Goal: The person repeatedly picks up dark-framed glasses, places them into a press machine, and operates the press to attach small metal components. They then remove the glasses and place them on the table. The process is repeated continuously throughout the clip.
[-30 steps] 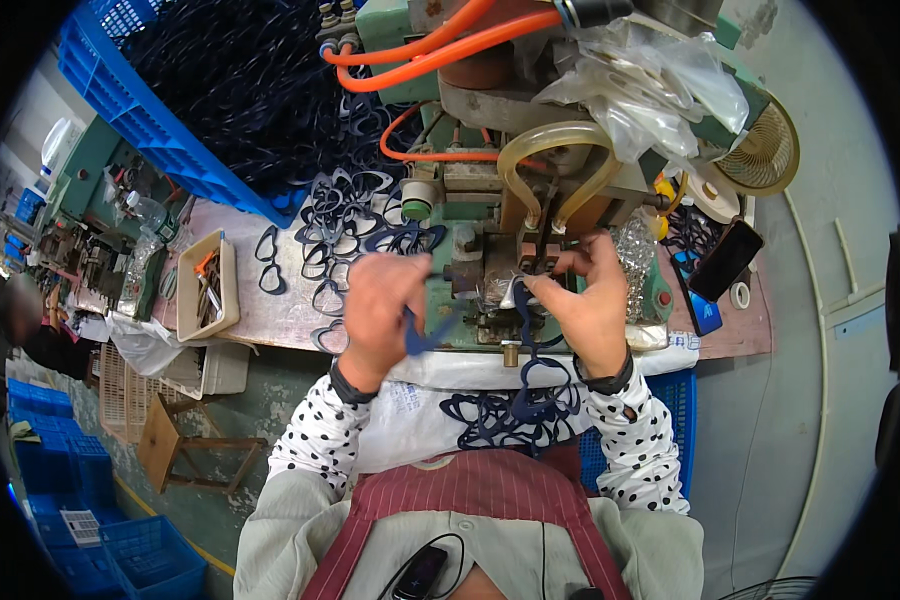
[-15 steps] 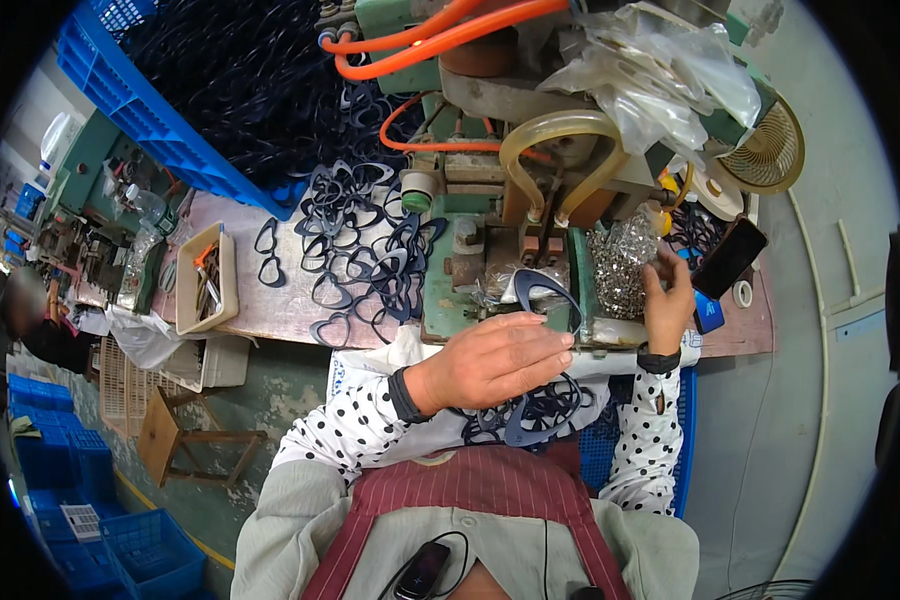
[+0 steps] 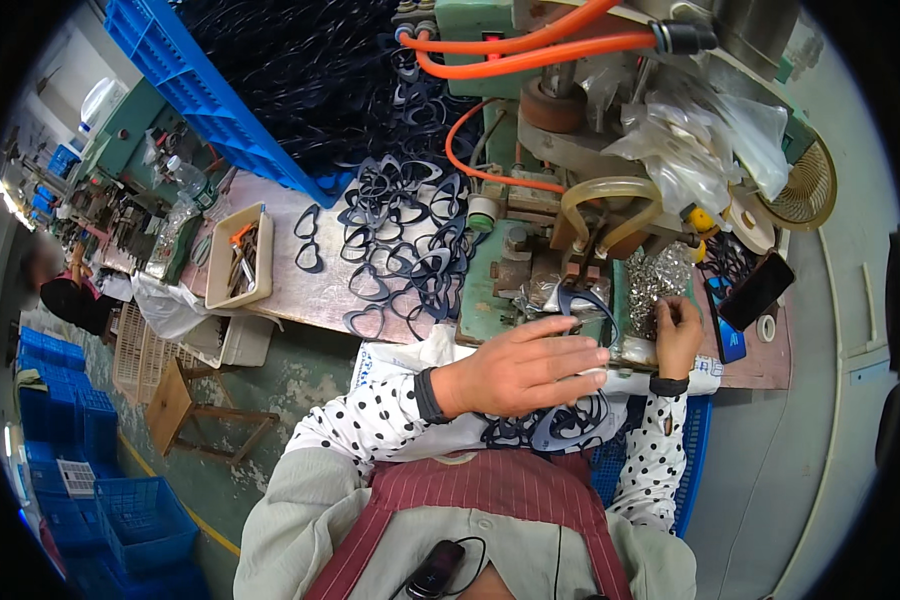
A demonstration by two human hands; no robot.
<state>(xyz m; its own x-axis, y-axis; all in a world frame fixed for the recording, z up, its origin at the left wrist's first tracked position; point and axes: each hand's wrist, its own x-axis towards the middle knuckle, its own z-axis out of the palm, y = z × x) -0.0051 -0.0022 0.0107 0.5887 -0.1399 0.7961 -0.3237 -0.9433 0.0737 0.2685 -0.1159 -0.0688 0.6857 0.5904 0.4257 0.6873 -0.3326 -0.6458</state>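
Note:
My left hand (image 3: 525, 368) reaches across in front of the green bench machine (image 3: 490, 285), its fingers stretched out and its palm hidden. A dark blue, curved plastic loop (image 3: 592, 301) sits at the machine's work point, just beyond those fingertips; whether they touch it I cannot tell. At the machine's right side, my right hand (image 3: 678, 335) has its fingertips pinched together at a heap of small shiny metal pieces (image 3: 650, 280). What is between the fingertips is too small to make out. More dark blue loops (image 3: 570, 425) lie below my left hand, on white sacking over my lap.
Many similar loops (image 3: 400, 245) are spread on the table left of the machine, beside a large blue crate (image 3: 225, 110). A cream tray (image 3: 240, 257) holds tools. Right of the heap are a phone (image 3: 758, 290) and a tape roll (image 3: 766, 328). Orange hoses (image 3: 530, 58) cross above.
The view has shifted, so the scene sits farther right and lower. My right hand has lowered into the metal pieces, its fingers closing together. The left hand keeps its place before the machine.

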